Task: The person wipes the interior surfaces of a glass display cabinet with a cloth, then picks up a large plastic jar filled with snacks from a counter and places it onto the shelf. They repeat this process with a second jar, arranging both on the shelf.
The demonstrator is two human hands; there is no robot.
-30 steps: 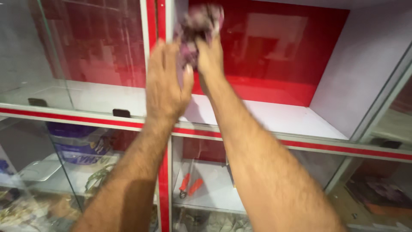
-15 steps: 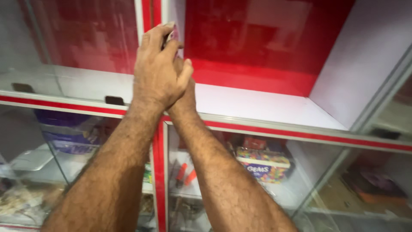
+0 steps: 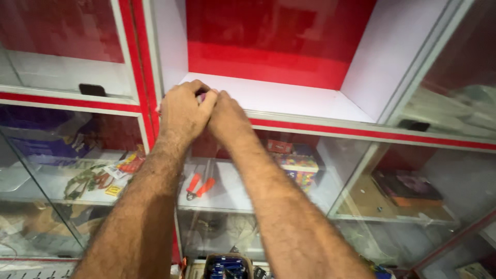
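- looking down from a head camera at two bare forearms reaching up to a red and white glass display cabinet.
- the left hand (image 3: pixel 183 111) and the right hand (image 3: pixel 226 118) are pressed together at the front edge of the white shelf (image 3: pixel 289 98), just right of the red upright post (image 3: pixel 137 67).
- both hands are curled closed around a small purplish cloth (image 3: pixel 200 96); only a sliver of it shows between the fingers.
- the cloth sits at the shelf's front left corner, touching or just above the edge; which one cannot be told.
- below, behind glass, red-handled pliers (image 3: pixel 199 186) lie on a lower shelf, near a colourful box (image 3: pixel 297 170).
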